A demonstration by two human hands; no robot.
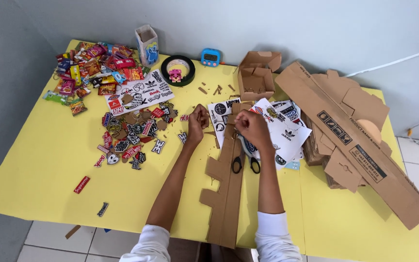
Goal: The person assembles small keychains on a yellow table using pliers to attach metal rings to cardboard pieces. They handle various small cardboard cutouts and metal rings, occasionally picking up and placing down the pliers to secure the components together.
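Cardboard strip: brown, long and notched, it lies flat on the yellow table [49,165], running from the near edge up toward my hands [226,194].
Left hand: my left hand [198,121] is curled into a loose fist above the top end of the strip, fingers pressed together around something too small for me to make out.
Right hand: my right hand [252,127] is closed as well, knuckles up, fingertips pinched on a small piece I cannot identify, just beside the left hand.
Black scissors: the black-handled scissors [246,162] rest on the table below my right wrist, touching neither hand.
Sticker sheets: white printed sticker sheets [287,131] are fanned under and beyond my right hand.
Cut stickers: a loose scatter of small cut-out stickers [132,133] lies to my left, well apart from both hands.
Small box: an open brown cardboard box [257,76] stands beyond my hands.
Big carton: large flattened brown cardboard [360,145] is on the right.
Doing it well: I judge both hands should stay low over the strip, pinching close to the tiny piece, so it does not slip among the scraps.
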